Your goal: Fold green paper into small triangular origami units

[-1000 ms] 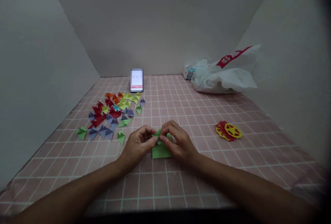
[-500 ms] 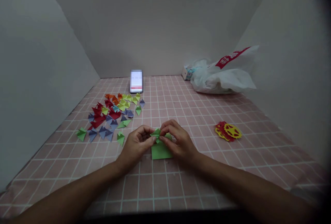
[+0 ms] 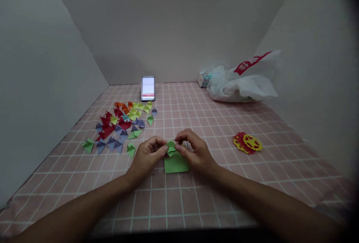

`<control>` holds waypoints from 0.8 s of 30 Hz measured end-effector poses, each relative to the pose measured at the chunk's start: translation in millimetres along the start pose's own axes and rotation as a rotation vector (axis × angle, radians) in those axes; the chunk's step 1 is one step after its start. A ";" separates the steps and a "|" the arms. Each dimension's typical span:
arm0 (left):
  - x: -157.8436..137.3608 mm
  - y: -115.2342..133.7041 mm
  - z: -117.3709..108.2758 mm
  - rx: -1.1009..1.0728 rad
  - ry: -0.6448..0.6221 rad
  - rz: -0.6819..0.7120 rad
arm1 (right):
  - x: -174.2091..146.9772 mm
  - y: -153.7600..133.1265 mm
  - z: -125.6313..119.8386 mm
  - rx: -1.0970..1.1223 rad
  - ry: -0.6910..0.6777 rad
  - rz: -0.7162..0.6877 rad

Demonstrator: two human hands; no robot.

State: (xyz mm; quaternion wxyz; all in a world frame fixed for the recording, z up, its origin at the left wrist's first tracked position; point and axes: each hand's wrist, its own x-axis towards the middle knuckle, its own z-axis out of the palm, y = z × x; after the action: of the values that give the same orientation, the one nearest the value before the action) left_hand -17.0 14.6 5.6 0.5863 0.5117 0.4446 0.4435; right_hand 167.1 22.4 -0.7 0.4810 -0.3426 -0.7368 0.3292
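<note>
A small folded piece of green paper (image 3: 171, 147) is pinched between my two hands at the middle of the table. My left hand (image 3: 150, 154) grips its left side between thumb and fingers. On its right edge, the thumb and forefinger of my right hand (image 3: 195, 152) are closed. Just below lies a flat green paper sheet (image 3: 176, 163) on the cloth, its right part partly covered by my right hand. A loose green folded paper piece (image 3: 131, 150) rests to the left of my left hand.
Many folded paper pieces (image 3: 108, 125) in red, purple, yellow, orange and green lie spread at the left. A phone (image 3: 148, 88) stands upright behind them. Red and yellow cut-out discs (image 3: 252, 142) lie at the right. A white plastic bag (image 3: 241, 87) and a small box (image 3: 202, 79) sit at the back right.
My right fingers have shifted slightly on the folded green paper, which now shows more of its face. More of the flat sheet's right side is uncovered. My left hand stays nearly in place.
</note>
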 end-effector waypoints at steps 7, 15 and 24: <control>-1.3 -1.4 0.6 0.035 -0.038 0.001 | -0.8 0.1 1.7 -0.038 -0.020 -0.023; -1.7 -0.8 1.6 0.047 -0.064 -0.040 | -1.1 -3.1 2.6 -0.079 -0.008 -0.061; -5.4 1.1 6.9 0.077 -0.018 -0.052 | -5.6 -1.6 7.4 -0.155 0.006 -0.063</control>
State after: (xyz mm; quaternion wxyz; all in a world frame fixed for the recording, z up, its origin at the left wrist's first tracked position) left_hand -11.5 8.0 7.6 0.5812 0.5263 0.4692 0.4062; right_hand 161.6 15.8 -4.5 0.4653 -0.3566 -0.7690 0.2549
